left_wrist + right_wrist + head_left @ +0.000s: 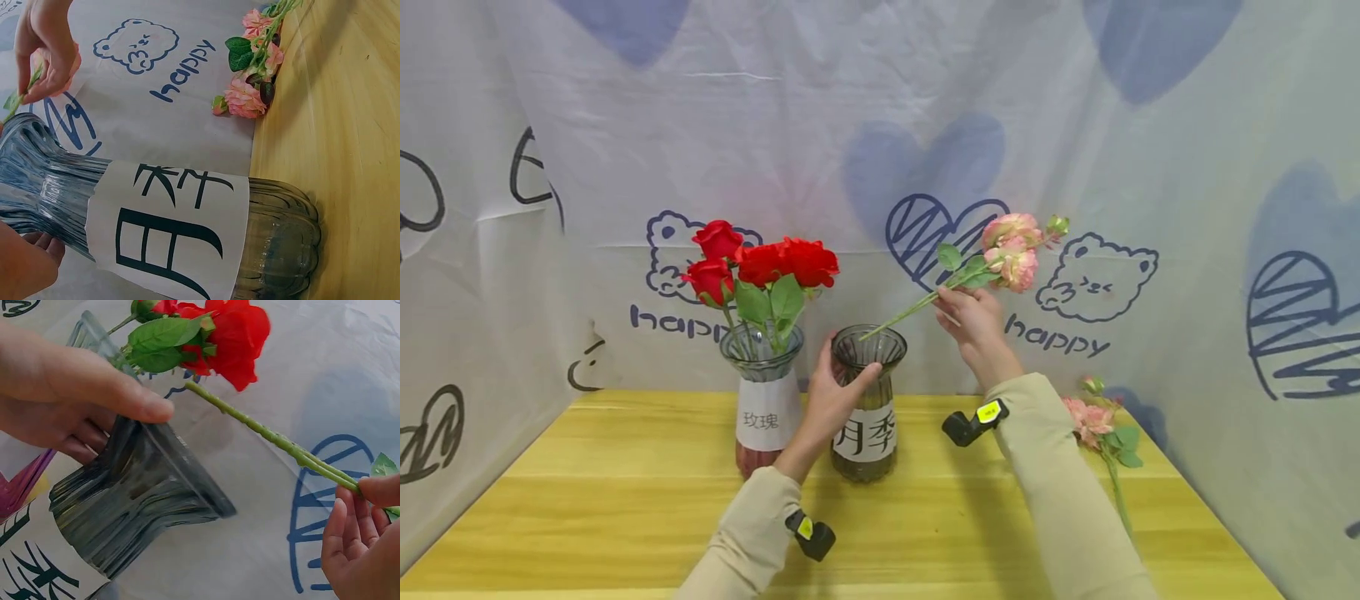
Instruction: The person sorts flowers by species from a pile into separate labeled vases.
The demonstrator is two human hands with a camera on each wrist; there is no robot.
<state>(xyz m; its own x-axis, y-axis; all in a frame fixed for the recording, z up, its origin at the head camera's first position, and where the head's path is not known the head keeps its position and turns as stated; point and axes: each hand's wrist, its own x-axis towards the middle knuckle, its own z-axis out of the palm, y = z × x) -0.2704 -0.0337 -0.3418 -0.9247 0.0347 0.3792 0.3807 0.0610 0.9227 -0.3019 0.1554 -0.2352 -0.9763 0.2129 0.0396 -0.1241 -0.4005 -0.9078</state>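
Observation:
My left hand (831,402) grips a dark glass vase (862,470) by its flared neck, the thumb lying along the rim. The vase stands upright and wears a white paper label (169,231) with large black characters. With thumb and fingers my right hand (976,332) pinches the green stem (269,434) of a pink artificial flower (1011,252). Its blooms point up and to the right. The stem's cut end is at the vase mouth in the head view; in the right wrist view it shows outside the glass, above the rim.
Left of the dark vase stands another glass vase (760,458), labelled in white, with several red roses (786,262) in it. Another pink flower (1093,421) lies at the right on the wooden table (625,517). A printed cloth (820,167) hangs behind and at the sides.

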